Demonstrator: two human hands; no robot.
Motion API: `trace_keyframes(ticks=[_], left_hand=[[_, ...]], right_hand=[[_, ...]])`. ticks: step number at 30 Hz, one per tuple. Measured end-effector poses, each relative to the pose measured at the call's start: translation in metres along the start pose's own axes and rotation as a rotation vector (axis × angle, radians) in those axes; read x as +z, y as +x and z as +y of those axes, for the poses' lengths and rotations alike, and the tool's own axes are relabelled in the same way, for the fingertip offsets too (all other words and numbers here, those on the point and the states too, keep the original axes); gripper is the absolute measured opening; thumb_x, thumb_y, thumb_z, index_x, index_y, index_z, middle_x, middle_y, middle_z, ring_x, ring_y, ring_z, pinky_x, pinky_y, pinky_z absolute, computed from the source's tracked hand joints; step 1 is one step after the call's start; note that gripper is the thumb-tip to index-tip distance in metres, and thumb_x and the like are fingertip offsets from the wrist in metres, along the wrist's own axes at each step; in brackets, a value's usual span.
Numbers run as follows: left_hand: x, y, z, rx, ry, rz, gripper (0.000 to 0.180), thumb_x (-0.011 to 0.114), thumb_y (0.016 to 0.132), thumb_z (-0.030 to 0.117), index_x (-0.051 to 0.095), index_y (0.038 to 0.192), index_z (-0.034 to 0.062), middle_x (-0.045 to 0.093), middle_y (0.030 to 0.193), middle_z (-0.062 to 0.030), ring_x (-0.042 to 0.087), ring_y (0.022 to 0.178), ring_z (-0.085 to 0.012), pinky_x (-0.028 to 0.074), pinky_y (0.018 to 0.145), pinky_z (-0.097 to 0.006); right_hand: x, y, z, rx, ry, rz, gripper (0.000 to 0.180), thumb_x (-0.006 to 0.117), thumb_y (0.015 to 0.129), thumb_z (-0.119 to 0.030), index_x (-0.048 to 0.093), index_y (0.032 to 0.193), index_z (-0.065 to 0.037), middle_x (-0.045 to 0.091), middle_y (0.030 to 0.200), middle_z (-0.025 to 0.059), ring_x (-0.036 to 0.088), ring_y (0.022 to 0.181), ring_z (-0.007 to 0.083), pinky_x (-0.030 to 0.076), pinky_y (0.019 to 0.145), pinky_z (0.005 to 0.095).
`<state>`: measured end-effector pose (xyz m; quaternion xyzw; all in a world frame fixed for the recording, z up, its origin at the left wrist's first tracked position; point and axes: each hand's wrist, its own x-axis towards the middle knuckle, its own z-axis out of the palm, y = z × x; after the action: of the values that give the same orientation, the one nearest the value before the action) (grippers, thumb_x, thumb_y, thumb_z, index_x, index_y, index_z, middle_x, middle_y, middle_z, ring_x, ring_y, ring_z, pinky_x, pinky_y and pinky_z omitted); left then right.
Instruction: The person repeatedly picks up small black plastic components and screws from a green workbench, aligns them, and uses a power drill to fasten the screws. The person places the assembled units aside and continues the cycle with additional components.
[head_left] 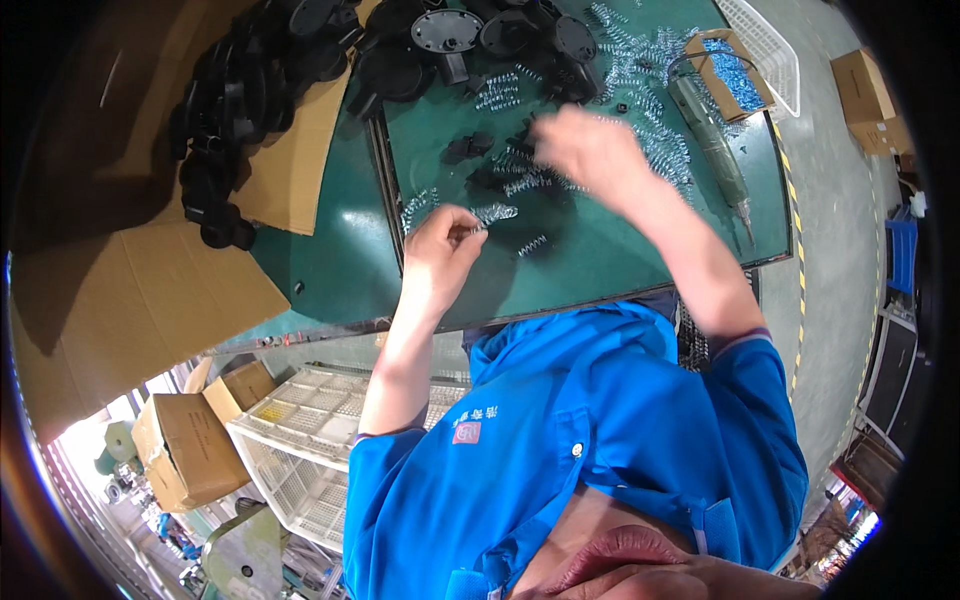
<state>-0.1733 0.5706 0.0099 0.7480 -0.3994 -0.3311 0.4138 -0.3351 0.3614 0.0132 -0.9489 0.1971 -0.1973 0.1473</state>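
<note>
My left hand (440, 250) pinches a small metal spring (468, 230) between thumb and fingers, just above the green mat (600, 260). More loose springs (497, 212) lie right beside it. My right hand (590, 145) is blurred with motion farther back, over a scatter of springs (525, 183) and small black plastic parts (468, 148). Whether it holds anything is hidden by the blur. A heap of round black plastic discs (447, 32) lies at the far edge of the mat.
An electric screwdriver (712, 140) lies at the right of the mat, beside a small cardboard box of springs (730, 70) and a white basket (765, 40). Cardboard with black parts (230, 120) covers the left. White crates (300, 440) and boxes (185, 450) stand below.
</note>
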Motion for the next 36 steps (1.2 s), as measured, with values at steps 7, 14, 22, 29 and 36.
trace_keyframes(ticks=[7, 14, 22, 29, 36], left_hand=[[0.000, 0.008, 0.015, 0.149, -0.021, 0.026, 0.015, 0.073, 0.079, -0.002, 0.066, 0.091, 0.0014, 0.067, 0.084, -0.0049, 0.063, 0.075, -0.0103, 0.050, 0.069, -0.025], [0.021, 0.014, 0.015, 0.178, -0.181, 0.034, 0.014, 0.072, 0.080, -0.003, 0.064, 0.090, -0.0001, 0.070, 0.093, -0.0079, 0.068, 0.084, -0.0163, 0.053, 0.077, -0.028], [0.053, 0.027, 0.040, 0.113, -0.464, -0.104, 0.016, 0.071, 0.087, -0.001, 0.065, 0.101, -0.0002, 0.068, 0.090, -0.0046, 0.064, 0.082, -0.0106, 0.052, 0.073, -0.024], [0.071, 0.028, 0.075, 0.342, -0.092, -0.120, 0.019, 0.075, 0.085, -0.001, 0.066, 0.101, -0.0005, 0.068, 0.089, -0.0034, 0.062, 0.081, -0.0088, 0.051, 0.071, -0.023], [0.077, 0.024, 0.087, 0.393, -0.127, -0.113, 0.017, 0.076, 0.081, -0.001, 0.069, 0.096, -0.0006, 0.069, 0.086, -0.0051, 0.064, 0.078, -0.0117, 0.051, 0.071, -0.025]], right_hand=[[0.026, 0.045, 0.056, 0.027, -0.541, -0.032, 0.012, 0.058, 0.082, -0.011, 0.065, 0.084, -0.001, 0.060, 0.092, 0.0126, 0.068, 0.083, 0.0271, 0.058, 0.056, 0.0384], [-0.011, -0.002, 0.040, 0.073, 0.099, 0.230, 0.025, 0.073, 0.082, -0.016, 0.064, 0.103, -0.006, 0.065, 0.096, 0.0118, 0.067, 0.086, 0.0291, 0.054, 0.070, 0.0386], [-0.039, -0.072, -0.004, 0.282, 0.605, 0.156, 0.028, 0.078, 0.080, -0.016, 0.068, 0.103, -0.003, 0.063, 0.086, 0.0079, 0.062, 0.071, 0.0192, 0.050, 0.064, 0.0307], [-0.051, -0.098, 0.000, 0.275, 0.693, 0.272, 0.029, 0.080, 0.078, -0.014, 0.069, 0.103, -0.003, 0.064, 0.087, 0.0075, 0.063, 0.072, 0.0188, 0.051, 0.064, 0.0299], [-0.061, -0.107, -0.004, 0.245, 0.509, 0.284, 0.031, 0.081, 0.075, -0.011, 0.069, 0.103, -0.006, 0.062, 0.087, 0.0061, 0.063, 0.071, 0.0206, 0.052, 0.063, 0.0309]])
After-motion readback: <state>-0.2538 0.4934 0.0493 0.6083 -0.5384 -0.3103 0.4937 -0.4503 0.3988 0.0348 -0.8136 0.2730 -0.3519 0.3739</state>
